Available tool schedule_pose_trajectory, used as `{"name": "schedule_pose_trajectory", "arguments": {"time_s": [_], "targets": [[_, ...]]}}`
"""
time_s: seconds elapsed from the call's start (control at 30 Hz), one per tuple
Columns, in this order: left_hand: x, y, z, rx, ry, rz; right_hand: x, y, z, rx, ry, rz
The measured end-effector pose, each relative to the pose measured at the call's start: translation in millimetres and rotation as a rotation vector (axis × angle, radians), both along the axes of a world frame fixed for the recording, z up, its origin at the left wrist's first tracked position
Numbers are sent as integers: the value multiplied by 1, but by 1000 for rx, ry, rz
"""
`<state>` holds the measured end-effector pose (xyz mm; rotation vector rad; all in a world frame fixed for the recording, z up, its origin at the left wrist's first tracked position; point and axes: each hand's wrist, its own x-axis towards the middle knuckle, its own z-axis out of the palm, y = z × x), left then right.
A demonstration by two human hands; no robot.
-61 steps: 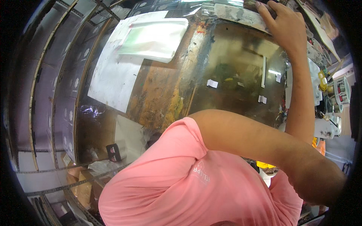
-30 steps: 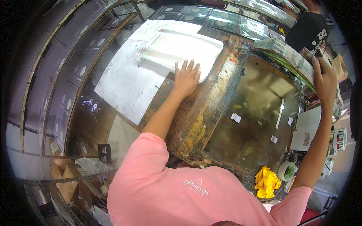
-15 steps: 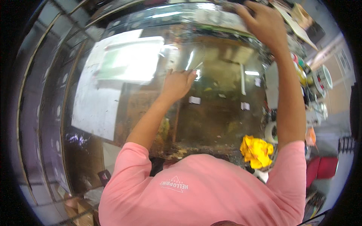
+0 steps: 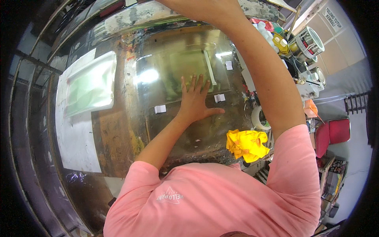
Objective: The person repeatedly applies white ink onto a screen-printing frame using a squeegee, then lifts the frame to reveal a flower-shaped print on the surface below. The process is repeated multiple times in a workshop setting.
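Observation:
My left hand (image 4: 195, 99) lies with fingers spread on a glossy, see-through tabletop (image 4: 185, 138). Its fingertips are over a faint greenish rectangle, beside a narrow white strip (image 4: 210, 68). Around this hand are small folded white tabs: one tab (image 4: 160, 108) to its left, another tab (image 4: 219, 97) by the thumb, and a third tab (image 4: 229, 65) farther off. My right hand (image 4: 199, 8) reaches to the far side of the table, near a paint-stained bar (image 4: 136, 17). The upper picture edge cuts off its fingers, so what they touch or hold is hidden.
Shiny clear sheets (image 4: 92, 85) rest on white paper (image 4: 77, 146) at left. A crumpled yellow cloth (image 4: 248, 144) sits at the near right edge, beside a tape roll (image 4: 260, 118). Tins (image 4: 307, 44) and bottles crowd the right. A red chair (image 4: 338, 131) stands beyond them.
The view has shifted, with the clear sheets now farther left. My left hand has moved over the greenish rectangle and spread its fingers. My right hand has gone partly out of the picture.

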<state>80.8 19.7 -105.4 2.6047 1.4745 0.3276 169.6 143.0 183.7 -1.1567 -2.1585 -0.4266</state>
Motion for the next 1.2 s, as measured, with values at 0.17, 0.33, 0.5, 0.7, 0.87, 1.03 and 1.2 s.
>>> {"name": "schedule_pose_trajectory", "arguments": {"time_s": [0.17,0.33,0.5,0.7,0.87,1.03,1.2], "targets": [[-1,-2,-2,29,-33,-32,0,5,4,59,74,74],[0,-1,-1,27,-64,-57,1,1,9,16,62,72],[0,-1,-4,43,-90,-66,-7,1,12,-14,39,-38],[1,-4,-12,91,-158,-51,-7,-5,12,-104,57,4],[-27,-5,19,200,-372,64,-8,-10,3,21,68,-11],[-103,-25,82,-48,-1089,224,-5,-19,-11,77,97,21],[-116,-80,113,2,-1153,225,-8,-25,-12,50,91,15]]}}
